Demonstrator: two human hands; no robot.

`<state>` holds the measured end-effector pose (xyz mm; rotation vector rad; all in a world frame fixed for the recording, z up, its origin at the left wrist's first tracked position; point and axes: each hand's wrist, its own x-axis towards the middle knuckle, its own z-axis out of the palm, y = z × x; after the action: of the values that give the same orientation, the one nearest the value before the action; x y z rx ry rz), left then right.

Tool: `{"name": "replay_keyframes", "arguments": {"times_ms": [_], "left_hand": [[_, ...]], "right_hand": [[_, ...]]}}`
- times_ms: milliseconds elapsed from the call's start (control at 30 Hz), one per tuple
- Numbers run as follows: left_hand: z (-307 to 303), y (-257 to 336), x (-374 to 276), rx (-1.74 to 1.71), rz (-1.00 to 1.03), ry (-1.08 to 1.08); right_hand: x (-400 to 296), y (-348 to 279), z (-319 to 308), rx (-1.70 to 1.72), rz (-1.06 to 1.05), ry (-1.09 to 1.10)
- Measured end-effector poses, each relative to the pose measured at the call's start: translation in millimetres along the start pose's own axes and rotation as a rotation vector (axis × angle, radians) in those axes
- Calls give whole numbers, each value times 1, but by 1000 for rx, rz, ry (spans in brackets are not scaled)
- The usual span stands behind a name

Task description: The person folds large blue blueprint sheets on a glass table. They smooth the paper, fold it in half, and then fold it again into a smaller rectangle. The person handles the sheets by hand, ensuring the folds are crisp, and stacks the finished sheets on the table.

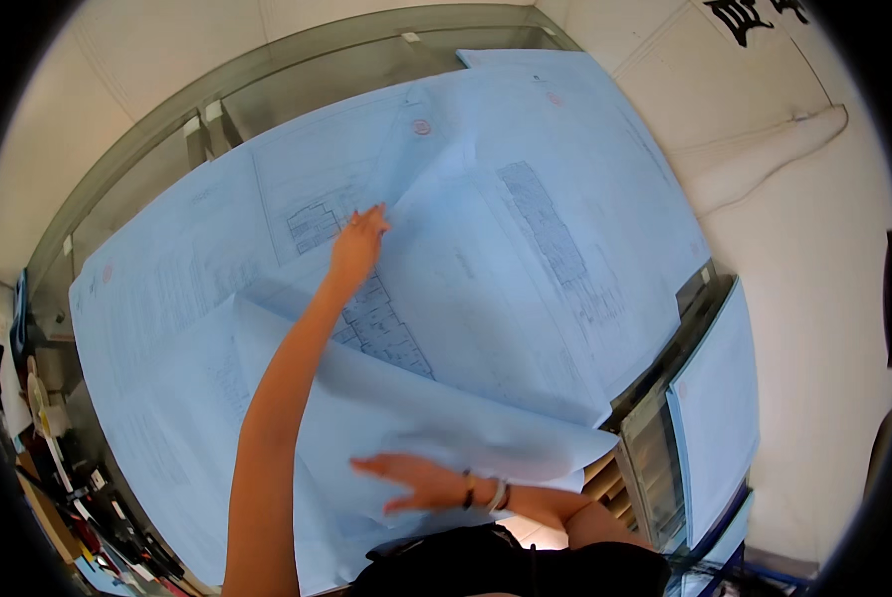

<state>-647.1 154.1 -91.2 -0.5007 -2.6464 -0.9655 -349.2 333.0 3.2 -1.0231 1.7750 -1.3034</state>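
Large blue drawing sheets (461,261), printed with building floor plans, overlap across the glass-topped table before me. My left hand (364,230) reaches out to the middle of the sheets, its fingertips at a crease beside a small floor plan (314,226). Whether those fingers pinch the paper or only rest on it cannot be told. Closer to my body, a sheet's curled edge (483,407) is turned over and partly covers another floor plan (386,321). My right hand (420,483), blurred, is over this near sheet with thumb and fingers apart; bracelets circle its wrist.
Glass tabletop (297,89) shows along the far edge. A stack of folded blue sheets (718,418) lies at the right. Pens, tools and other small items (95,507) crowd the lower left. Pale floor tiles (782,298) surround the table.
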Motion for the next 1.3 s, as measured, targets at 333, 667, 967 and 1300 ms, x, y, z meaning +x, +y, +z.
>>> {"name": "replay_keyframes", "arguments": {"times_ms": [333,667,967,1300], "left_hand": [[10,27,-72,233,770,-286],[16,95,-66,231,135,-239],[46,92,-67,346,-28,-194],[36,74,-82,307,-157,-158]], "right_hand": [[-12,133,-175,-974,617,897],[-11,149,-173,-1052,592,901],[4,154,-179,-1027,519,917],[70,177,-278,-919,302,665]]}}
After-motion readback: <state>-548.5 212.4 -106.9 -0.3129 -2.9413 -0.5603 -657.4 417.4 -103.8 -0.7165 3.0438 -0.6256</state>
